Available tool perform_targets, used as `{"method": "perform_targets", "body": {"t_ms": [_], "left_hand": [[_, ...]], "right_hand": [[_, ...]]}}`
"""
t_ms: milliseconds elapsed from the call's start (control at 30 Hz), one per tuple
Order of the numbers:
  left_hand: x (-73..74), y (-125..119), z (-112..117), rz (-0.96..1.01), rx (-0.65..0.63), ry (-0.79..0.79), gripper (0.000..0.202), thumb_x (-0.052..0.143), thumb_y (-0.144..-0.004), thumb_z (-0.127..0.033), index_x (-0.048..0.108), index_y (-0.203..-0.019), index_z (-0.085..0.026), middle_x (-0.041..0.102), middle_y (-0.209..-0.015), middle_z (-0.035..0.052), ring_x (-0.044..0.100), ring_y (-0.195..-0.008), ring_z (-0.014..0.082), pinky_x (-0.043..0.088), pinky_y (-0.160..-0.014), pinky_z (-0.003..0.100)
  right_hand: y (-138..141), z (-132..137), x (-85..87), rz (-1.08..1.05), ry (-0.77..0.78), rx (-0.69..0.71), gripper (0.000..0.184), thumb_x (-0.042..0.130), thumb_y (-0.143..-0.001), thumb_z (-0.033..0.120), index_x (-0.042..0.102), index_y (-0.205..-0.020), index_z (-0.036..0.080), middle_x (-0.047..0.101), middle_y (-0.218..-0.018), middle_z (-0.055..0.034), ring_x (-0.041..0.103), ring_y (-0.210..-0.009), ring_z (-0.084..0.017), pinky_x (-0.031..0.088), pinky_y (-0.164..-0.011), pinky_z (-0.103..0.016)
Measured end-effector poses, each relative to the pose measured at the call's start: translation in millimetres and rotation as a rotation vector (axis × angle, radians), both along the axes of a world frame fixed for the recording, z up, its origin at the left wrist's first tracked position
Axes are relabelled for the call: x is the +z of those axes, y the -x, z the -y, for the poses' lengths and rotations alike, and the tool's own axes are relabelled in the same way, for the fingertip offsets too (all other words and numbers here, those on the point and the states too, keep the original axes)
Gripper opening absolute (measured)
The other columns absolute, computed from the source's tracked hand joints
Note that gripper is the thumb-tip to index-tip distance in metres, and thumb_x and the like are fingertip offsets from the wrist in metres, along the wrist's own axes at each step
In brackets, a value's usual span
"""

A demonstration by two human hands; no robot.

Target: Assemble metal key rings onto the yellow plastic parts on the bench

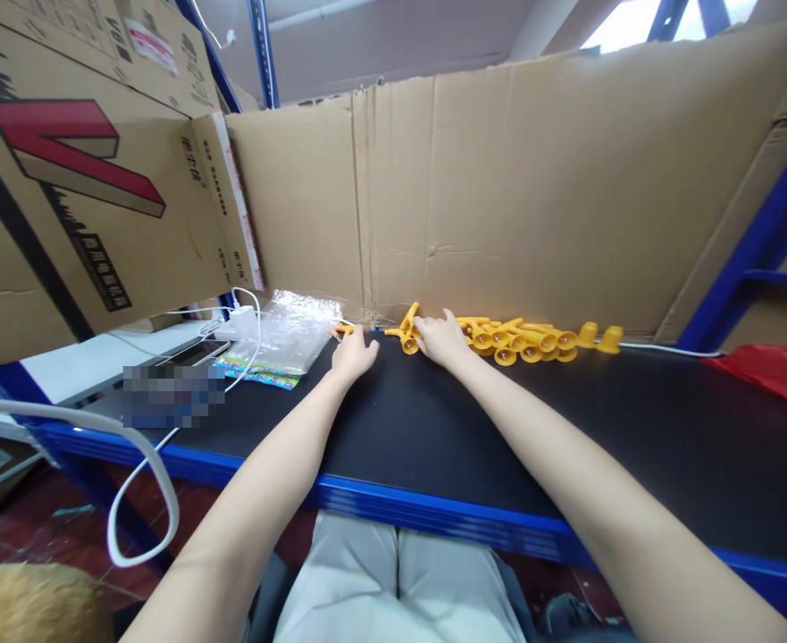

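Orange-yellow plastic pieces with a bell-shaped cup and a branching stem lie along the back of the black table. My left hand point(355, 354) has its fingers curled at an orange-yellow piece point(343, 329), whose stem shows past the fingertips; the thumb sticks out to the right. My right hand point(442, 339) is spread, one finger raised, its thumb side against a single cupped piece point(409, 343). Right of that hand lies a pile of the same pieces point(520, 339), cups facing me. Two cups point(599, 337) stand mouth-down at the pile's right end.
Clear plastic bags point(292, 330) with a colourful strip lie left of my hands, near a phone point(202, 354) and a white charger point(238, 320) with cables. Cardboard point(500, 196) walls the back. A red bag point(778, 371) lies at right. A blue rail point(433, 509) edges the table point(426, 429).
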State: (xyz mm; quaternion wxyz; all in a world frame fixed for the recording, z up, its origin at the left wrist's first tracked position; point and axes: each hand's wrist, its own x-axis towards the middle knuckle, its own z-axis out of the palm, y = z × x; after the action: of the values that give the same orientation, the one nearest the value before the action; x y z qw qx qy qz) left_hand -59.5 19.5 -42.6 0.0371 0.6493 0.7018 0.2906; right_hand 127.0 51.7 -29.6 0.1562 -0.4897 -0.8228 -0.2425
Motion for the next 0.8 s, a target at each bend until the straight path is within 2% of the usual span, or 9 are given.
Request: {"method": "perform_targets", "body": {"t_ms": [167,267,400,500,567,633,667,733,800], "left_hand": [[-0.1,0.2,-0.2,-0.011,-0.009,0.004,0.028,0.044,-0.08,-0.033,0.056,-0.102,-0.021,0.063,-0.105,0.0105,0.059,-0.099,0.0243,0.045,-0.083,0.035],[0.3,-0.5,-0.4,-0.015,-0.004,0.012,0.025,0.044,-0.08,-0.033,0.059,-0.097,-0.021,0.064,-0.102,0.0097,0.059,-0.097,0.0233,0.045,-0.081,0.033],[1.2,-1.7,-0.3,-0.013,0.011,0.023,0.024,0.044,-0.079,-0.032,0.06,-0.093,-0.021,0.064,-0.1,0.0084,0.06,-0.094,0.022,0.045,-0.079,0.031],[1.1,-1.6,-0.3,-0.02,0.0,0.008,0.023,0.044,-0.079,-0.031,0.06,-0.092,-0.021,0.065,-0.099,0.0084,0.06,-0.092,0.0223,0.045,-0.078,0.031],[0.2,-1.2,-0.8,-0.028,-0.03,-0.004,0.023,0.043,-0.079,-0.03,0.061,-0.091,-0.02,0.065,-0.096,0.0081,0.06,-0.091,0.0225,0.045,-0.078,0.031],[-1.5,-0.8,-2.2,-0.035,-0.072,-0.015,0.022,0.043,-0.079,-0.029,0.061,-0.09,-0.02,0.066,-0.094,0.0073,0.06,-0.09,0.022,0.046,-0.077,0.031],[-2.6,-0.7,-3.2,-0.038,-0.094,-0.019,0.022,0.044,-0.078,-0.028,0.061,-0.09,-0.02,0.066,-0.095,0.0069,0.06,-0.09,0.0215,0.046,-0.078,0.031],[-5.1,-1.0,-5.6,-0.046,-0.137,-0.022,0.022,0.045,-0.078,-0.027,0.061,-0.091,-0.019,0.066,-0.095,0.0063,0.06,-0.089,0.0206,0.046,-0.078,0.03],[-7.5,-1.9,-7.8,-0.073,-0.179,-0.019,0.024,0.046,-0.076,-0.027,0.06,-0.094,-0.018,0.064,-0.096,0.0066,0.058,-0.093,0.0205,0.046,-0.08,0.029]], "right_hand": [[17.9,7.9,9.4,0.051,0.095,-0.119,0.034,0.044,-0.085,0.021,0.057,-0.113,0.007,0.065,-0.099,-0.0222,0.061,-0.091,-0.029,0.016,-0.1,-0.051],[27.1,11.7,14.4,0.131,0.188,-0.214,0.035,0.051,-0.082,0.022,0.061,-0.111,0.007,0.062,-0.109,-0.022,0.057,-0.102,-0.033,0.012,-0.101,-0.056],[30.1,12.3,25.2,0.24,0.341,-0.271,0.041,0.052,-0.081,0.036,0.062,-0.113,0.011,0.057,-0.12,-0.0189,0.044,-0.118,-0.037,0.005,-0.102,-0.062],[21.7,8.5,46.3,0.222,0.489,-0.257,0.046,0.055,-0.079,0.043,0.062,-0.115,0.016,0.059,-0.118,-0.0133,0.041,-0.121,-0.036,0.005,-0.101,-0.064],[8.0,3.9,68.5,0.164,0.577,-0.249,0.052,0.058,-0.076,0.047,0.059,-0.119,0.019,0.061,-0.117,-0.0104,0.048,-0.115,-0.034,0.013,-0.102,-0.062],[-14.9,-2.7,95.0,0.141,0.643,-0.183,0.054,0.059,-0.074,0.051,0.06,-0.118,0.02,0.06,-0.119,-0.0075,0.052,-0.112,-0.03,0.031,-0.1,-0.05],[-30.5,-6.9,108.6,0.138,0.648,-0.156,0.052,0.057,-0.076,0.052,0.061,-0.117,0.02,0.059,-0.12,-0.0071,0.052,-0.111,-0.029,0.036,-0.097,-0.045],[-69.9,-16.6,133.3,0.111,0.577,-0.184,0.05,0.053,-0.08,0.05,0.061,-0.116,0.017,0.058,-0.121,-0.008,0.052,-0.111,-0.026,0.038,-0.095,-0.041],[-118.1,-26.9,150.4,0.063,0.507,-0.281,0.053,0.051,-0.081,0.052,0.061,-0.116,0.014,0.058,-0.121,-0.0097,0.053,-0.109,-0.024,0.039,-0.092,-0.039]]}}
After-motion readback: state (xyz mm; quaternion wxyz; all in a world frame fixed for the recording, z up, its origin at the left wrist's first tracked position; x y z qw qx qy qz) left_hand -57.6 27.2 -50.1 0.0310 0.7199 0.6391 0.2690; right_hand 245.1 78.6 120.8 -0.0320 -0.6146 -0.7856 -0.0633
